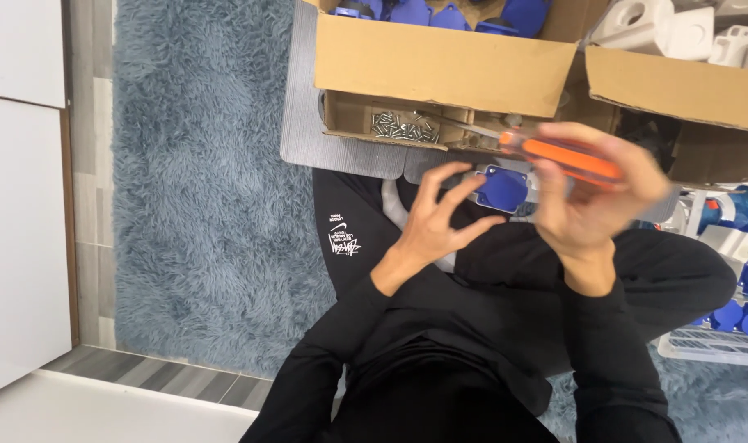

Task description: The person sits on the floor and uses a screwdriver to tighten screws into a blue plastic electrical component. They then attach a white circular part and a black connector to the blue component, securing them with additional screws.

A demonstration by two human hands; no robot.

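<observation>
Head view looks down at your lap as you sit on a shaggy blue-grey rug (201,205), with white cabinet fronts (21,205) at the far left. Your left hand (435,217) has its fingers spread and curled, fingertips touching the blue socket part (502,189), which sits between your two hands just above your knees. Beyond it stands an open cardboard box (439,66) holding more blue pieces, with a small tray of screws (402,127) tucked under its near flap. Your right hand (591,197) is closed around the orange screwdriver (567,156), blurred, its handle lying across your fingers. Farther right, a second cardboard box (677,86) holds white plastic housings (661,25).
</observation>
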